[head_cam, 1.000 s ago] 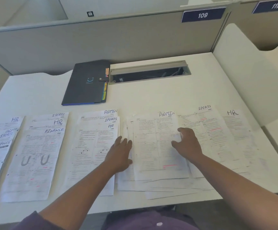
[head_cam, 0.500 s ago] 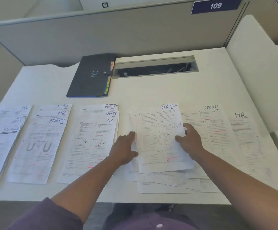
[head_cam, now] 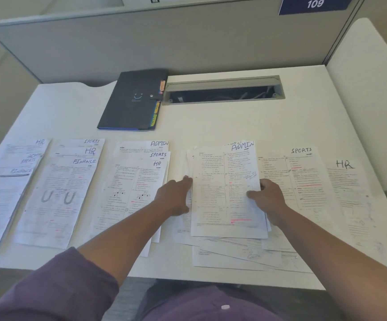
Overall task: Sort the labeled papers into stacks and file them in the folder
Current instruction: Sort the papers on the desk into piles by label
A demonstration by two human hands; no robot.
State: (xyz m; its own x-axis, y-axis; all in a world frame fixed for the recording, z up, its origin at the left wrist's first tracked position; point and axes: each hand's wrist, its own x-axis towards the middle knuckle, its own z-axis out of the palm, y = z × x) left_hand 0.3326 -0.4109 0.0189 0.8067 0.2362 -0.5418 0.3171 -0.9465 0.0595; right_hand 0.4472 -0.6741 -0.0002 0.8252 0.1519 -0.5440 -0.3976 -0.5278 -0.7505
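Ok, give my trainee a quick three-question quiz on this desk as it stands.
1. True or false: the folder is closed.
2. What label tops the stack between the left hand and right hand?
3. Which label lies furthest right? A) FINANCE B) HR C) SPORTS

Key: 1 true, its snap flap is fastened. 2 ADMIN. 3 B, the HR sheet.

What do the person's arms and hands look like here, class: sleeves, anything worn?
The left hand and right hand are bare: no gloves, rings or watch visible. A purple sleeve covers the left upper arm; both forearms are uncovered.
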